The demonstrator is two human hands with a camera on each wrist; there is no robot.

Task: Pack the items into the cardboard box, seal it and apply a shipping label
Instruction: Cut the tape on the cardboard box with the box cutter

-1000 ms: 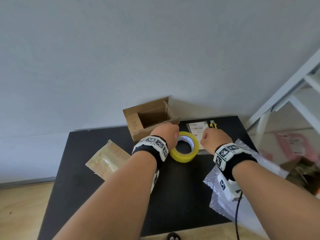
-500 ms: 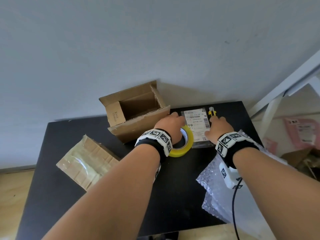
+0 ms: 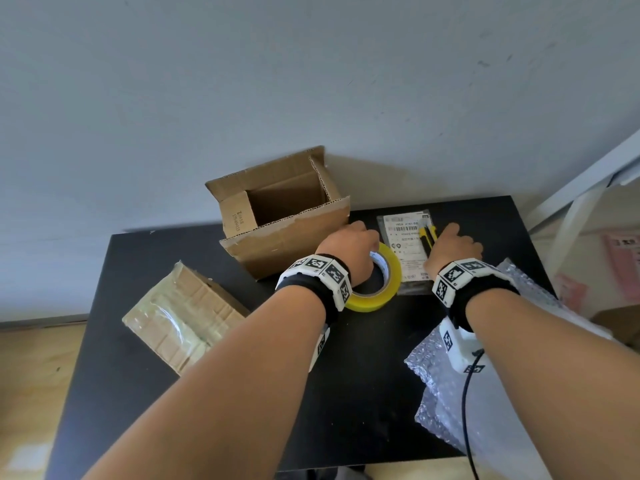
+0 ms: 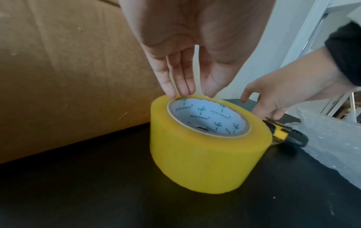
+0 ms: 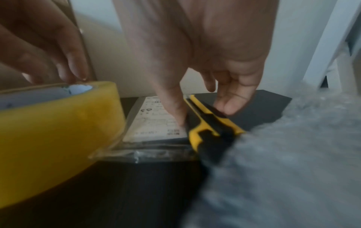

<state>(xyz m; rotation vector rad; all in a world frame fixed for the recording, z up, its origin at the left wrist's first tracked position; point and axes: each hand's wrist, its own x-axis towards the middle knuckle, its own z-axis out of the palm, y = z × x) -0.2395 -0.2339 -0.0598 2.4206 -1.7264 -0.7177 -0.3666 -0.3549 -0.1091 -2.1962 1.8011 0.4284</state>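
Observation:
An open cardboard box [image 3: 287, 233] stands at the back of the black table [image 3: 214, 403]. A yellow tape roll [image 3: 384, 289] [image 4: 207, 160] lies flat in front of it. My left hand [image 3: 349, 242] [image 4: 192, 94] hangs over the roll, straight fingertips touching its far rim. To the right lies a shipping label in a clear bag [image 3: 405, 251] [image 5: 156, 125], with a yellow-and-black utility knife [image 3: 427, 237] [image 5: 210, 125] at its right edge. My right hand [image 3: 453, 242] [image 5: 205, 114] straddles the knife, the index finger down along its left side and the thumb just off its right.
A flat taped cardboard package [image 3: 183, 317] lies at the table's left. Bubble wrap [image 3: 491, 382] covers the right front corner under my right forearm. A grey wall rises right behind the box, and a white frame [image 3: 581, 188] stands beyond the table's right edge.
My right hand has reached forward over the label to the knife. My left hand has stayed on the tape roll. The head view has shifted.

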